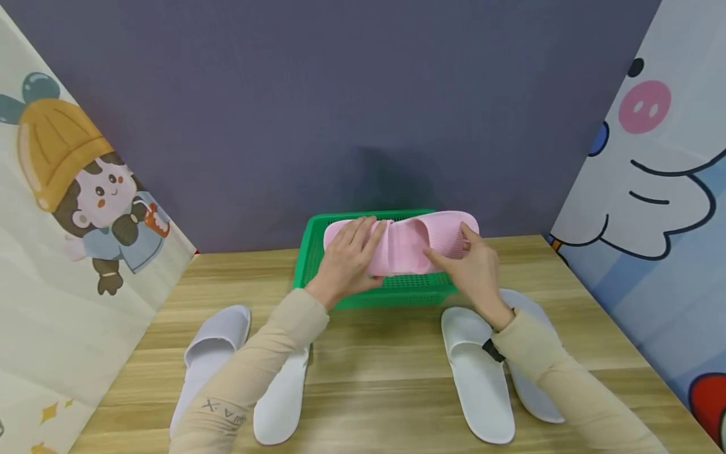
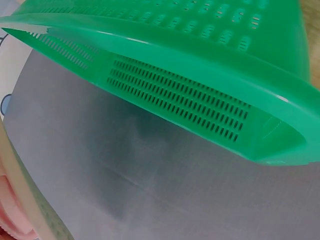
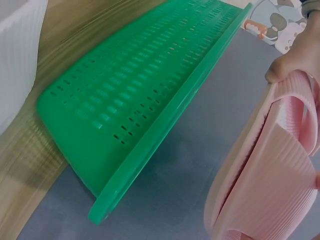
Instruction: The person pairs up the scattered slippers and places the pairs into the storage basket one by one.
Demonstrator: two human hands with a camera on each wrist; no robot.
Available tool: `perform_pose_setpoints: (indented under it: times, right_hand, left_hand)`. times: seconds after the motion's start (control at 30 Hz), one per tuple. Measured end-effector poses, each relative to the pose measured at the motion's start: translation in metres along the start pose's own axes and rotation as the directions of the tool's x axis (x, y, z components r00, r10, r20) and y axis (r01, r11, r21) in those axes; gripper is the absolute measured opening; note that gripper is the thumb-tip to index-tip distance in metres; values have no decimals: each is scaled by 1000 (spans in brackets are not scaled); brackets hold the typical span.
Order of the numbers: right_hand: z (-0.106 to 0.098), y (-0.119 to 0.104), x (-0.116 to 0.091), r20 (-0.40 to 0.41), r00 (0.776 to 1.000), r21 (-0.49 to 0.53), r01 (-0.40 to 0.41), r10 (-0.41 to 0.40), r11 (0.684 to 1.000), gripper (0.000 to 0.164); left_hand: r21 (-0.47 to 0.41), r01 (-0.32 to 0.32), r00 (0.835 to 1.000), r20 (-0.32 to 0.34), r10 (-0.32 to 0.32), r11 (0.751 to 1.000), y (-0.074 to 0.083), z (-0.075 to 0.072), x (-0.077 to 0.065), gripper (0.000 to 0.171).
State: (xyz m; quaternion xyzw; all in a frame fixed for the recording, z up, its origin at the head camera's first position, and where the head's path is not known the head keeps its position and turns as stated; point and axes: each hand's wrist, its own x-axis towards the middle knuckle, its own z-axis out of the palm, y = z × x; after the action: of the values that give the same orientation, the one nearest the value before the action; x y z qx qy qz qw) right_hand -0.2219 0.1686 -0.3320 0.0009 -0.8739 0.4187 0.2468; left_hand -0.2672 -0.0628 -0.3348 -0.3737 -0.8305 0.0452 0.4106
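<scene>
A pair of pink slippers is held sideways over the green basket. My left hand grips their left end, its fingers over the ribbed strap there. At the other end my right hand pinches the slippers by the right-hand strap, thumb at the strap's near edge. In the right wrist view the two pink slippers lie pressed together, a narrow gap running between their soles. Behind them rises the perforated wall of the basket. Only a pink edge shows at the lower left of the left wrist view.
Two pale slippers lie on the wooden tabletop at the left, one bluish and one white. At the right, partly under my forearm, lie a white slipper and a bluish one. A grey wall stands behind the basket.
</scene>
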Motion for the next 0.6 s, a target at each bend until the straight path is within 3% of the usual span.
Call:
perform_pose_setpoints:
  times: [0.33,0.6]
  right_hand:
    - [4,-7,-3,37,999,53,-42,40,998,86]
    - [8,-10,-5,25,1000,38,-15,14,999,85]
  left_hand:
    - [20,1,1000,-9,-1,1000,3,-1,1,92]
    - [26,11,999,-33,-10,1000,2,1,0,91]
